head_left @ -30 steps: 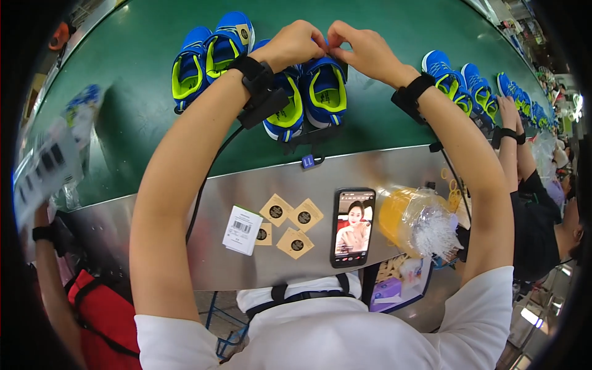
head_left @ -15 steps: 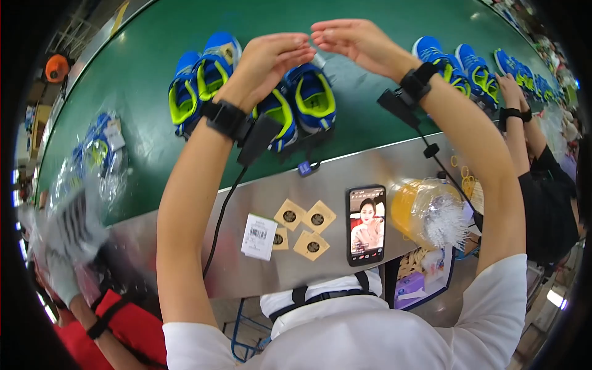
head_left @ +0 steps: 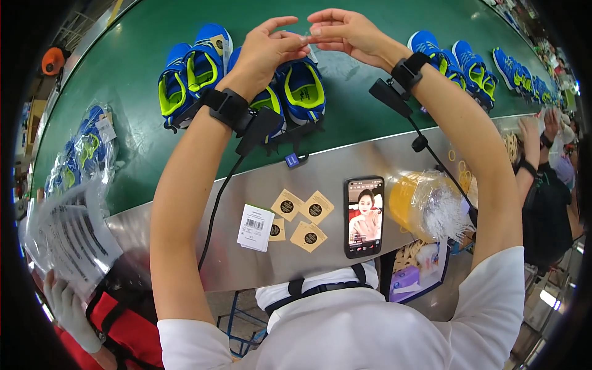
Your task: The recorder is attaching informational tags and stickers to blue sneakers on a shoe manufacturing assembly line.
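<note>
- both hands are up at twelve o'clock over the green belt (head_left: 154,142), fingertips meeting.
- left hand (head_left: 265,52) and right hand (head_left: 345,34) pinch a tiny clear strip (head_left: 306,41) between thumb and forefinger, the other fingers fanned loose.
- the strip hangs just above the blue and yellow shoes (head_left: 296,92), apart from them as far as i can see.
- it looks feather-light, thin and bendy, probably slick plastic; best held at its two ends with fingertips only, since a hard squeeze would kink it.
- it's so small and see-through that its shape and length are hard to make out, and the fingers cover most of it.
- down at six o'clock on the steel shelf (head_left: 246,265): a phone (head_left: 364,216), tan paper tags (head_left: 305,216), a white label (head_left: 255,227).
- at four o'clock a bag of clear ties (head_left: 431,206), its contents blurred.
- at three o'clock a co-worker's arm (head_left: 530,163), cut off by the rim.
</note>
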Action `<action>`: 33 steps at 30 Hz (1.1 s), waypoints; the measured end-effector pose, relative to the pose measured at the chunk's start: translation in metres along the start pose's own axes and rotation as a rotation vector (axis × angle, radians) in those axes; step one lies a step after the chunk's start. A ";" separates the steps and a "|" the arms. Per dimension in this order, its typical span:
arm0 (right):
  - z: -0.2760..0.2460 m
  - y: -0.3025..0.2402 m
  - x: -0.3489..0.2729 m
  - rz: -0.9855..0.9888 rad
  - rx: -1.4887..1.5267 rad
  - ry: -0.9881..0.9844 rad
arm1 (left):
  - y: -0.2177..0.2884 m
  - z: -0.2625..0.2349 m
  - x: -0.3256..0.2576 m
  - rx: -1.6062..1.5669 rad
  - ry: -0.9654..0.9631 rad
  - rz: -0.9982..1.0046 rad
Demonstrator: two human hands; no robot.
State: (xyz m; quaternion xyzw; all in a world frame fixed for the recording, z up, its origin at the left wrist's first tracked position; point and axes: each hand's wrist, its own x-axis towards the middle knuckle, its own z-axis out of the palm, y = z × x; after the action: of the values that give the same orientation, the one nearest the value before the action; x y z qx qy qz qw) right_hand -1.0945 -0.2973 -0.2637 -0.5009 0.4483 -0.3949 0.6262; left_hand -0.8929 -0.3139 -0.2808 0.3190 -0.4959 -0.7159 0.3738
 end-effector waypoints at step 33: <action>0.050 0.006 0.017 -0.310 -0.440 -0.006 | -0.008 -0.030 -0.014 0.081 0.070 -0.003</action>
State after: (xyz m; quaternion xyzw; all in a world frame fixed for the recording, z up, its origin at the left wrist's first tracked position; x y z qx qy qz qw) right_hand -1.0418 -0.2985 -0.2675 -0.6889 0.4392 -0.3776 0.4357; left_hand -0.8621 -0.3142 -0.2962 0.3596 -0.5104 -0.6844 0.3766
